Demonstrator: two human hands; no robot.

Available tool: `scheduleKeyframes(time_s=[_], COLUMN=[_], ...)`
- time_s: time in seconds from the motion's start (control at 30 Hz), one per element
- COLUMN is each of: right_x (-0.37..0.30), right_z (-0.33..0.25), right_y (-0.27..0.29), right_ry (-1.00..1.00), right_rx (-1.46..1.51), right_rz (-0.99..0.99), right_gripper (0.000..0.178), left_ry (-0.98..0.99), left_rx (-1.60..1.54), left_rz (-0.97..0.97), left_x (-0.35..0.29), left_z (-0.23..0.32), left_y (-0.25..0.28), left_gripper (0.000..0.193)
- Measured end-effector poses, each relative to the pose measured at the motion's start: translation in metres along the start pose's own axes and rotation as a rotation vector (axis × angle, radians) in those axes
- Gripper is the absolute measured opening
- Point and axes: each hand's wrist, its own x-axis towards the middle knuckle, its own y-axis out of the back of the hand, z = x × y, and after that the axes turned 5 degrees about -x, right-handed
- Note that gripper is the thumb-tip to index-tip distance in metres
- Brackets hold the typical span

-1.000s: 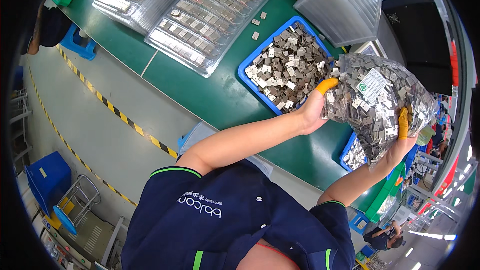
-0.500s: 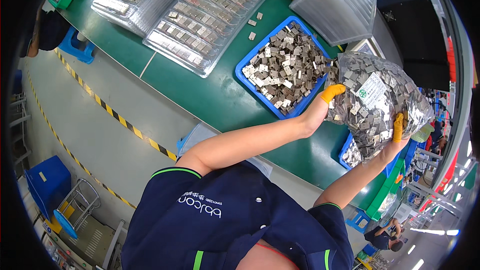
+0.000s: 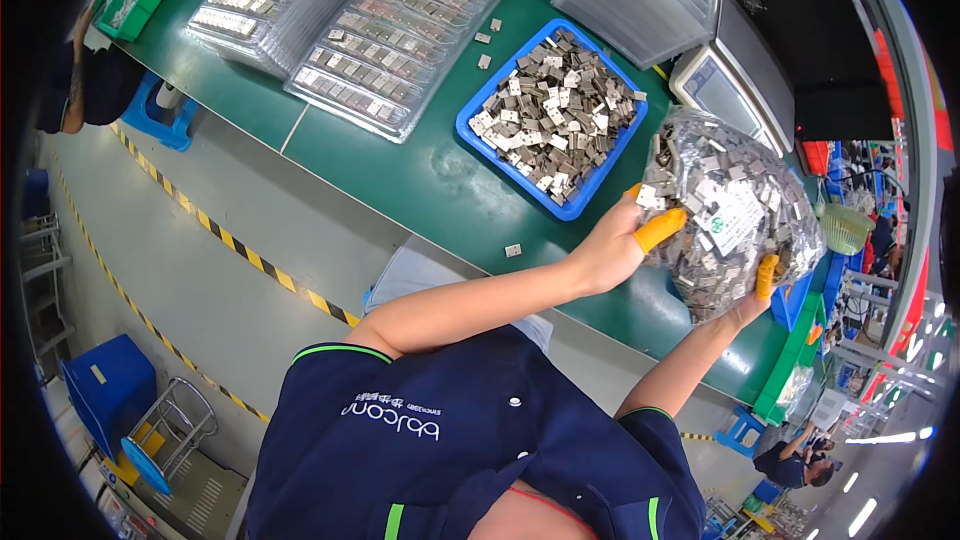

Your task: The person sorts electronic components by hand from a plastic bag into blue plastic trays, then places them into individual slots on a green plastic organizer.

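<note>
Between my two hands is a bulging clear plastic bag (image 3: 748, 175) full of small flat metal pieces, with a white label on its side. My left hand (image 3: 620, 240), in yellow finger covers, grips the bag's left end, where several pieces show near the fingertips. My right hand (image 3: 752, 302) clasps its lower right side; one yellow-covered finger shows and the others are hidden beneath. Left of the bag, a blue tray (image 3: 466, 126) holds a heap of similar metal pieces (image 3: 560, 110). One loose piece (image 3: 513, 250) lies near the table's front edge.
Stacked clear blister trays (image 3: 370, 50) of pieces cover the table's far left. Several loose pieces (image 3: 484, 62) lie beside them. A clear plastic box (image 3: 645, 10) and a scale (image 3: 715, 90) stand behind the bag. A green bin (image 3: 790, 365) borders the right; another person's arm (image 3: 76, 90) is far left.
Both hands have brought the bag nearer to me and slightly left, turning it. The scale is less covered. A loose piece now shows near the front edge, and the small blue tray is hidden.
</note>
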Motion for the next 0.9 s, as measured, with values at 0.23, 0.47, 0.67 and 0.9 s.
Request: scheduleKeyframes(time_s=[0.23, 0.47, 0.67, 0.9], right_x=[-0.033, -0.047, -0.048, -0.071], right_z=[0.018, 0.021, 0.002, -0.051], right_y=[0.007, 0.025, 0.013, -0.035], right_ry=[0.043, -0.245, -0.404, 0.090], right_rx=[-0.358, -0.442, -0.505, -1.793], right_rz=[-0.063, -0.069, -0.044, 0.173], right_gripper=[0.046, 0.041, 0.025, 0.030], left_ry=[0.060, -0.061, 0.162, 0.016], left_rx=[0.390, 0.922, 0.769, 0.881], left_rz=[0.019, -0.054, 0.171, 0.197], left_x=[-0.020, -0.012, -0.009, -0.006], left_z=[-0.002, -0.012, -0.014, -0.012], left_y=[0.026, 0.030, 0.030, 0.027], left_gripper=[0.029, 0.027, 0.031, 0.044])
